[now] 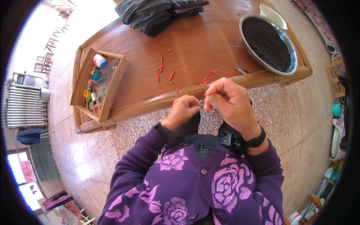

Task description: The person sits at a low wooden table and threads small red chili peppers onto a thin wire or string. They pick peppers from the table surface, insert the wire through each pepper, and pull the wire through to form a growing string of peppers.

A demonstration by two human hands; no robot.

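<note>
Just off the table's near edge, my left hand (183, 110) pinches green stems at the lower end of a bunch of red chili peppers (205, 81). My right hand (233, 105) is close beside it, thumb and index fingertip pressed together at the same stems. Part of the bunch rests over the bamboo edge, and its lower part is partly hidden by my right fingers. Whether a thread runs through the stems, I cannot tell. Several loose red chili peppers (161, 68) lie on the tabletop, left of the bunch. A metal nail clipper (242, 70) is beyond my right hand.
The bamboo-framed table (197, 47) bears a wooden tray (116, 80) of tape rolls, thread spools and a bottle at left. Folded dark clothes (153, 15) are stacked at the back. A metal basin (292, 60) of small black grains stands at right, beside a white dish (274, 17).
</note>
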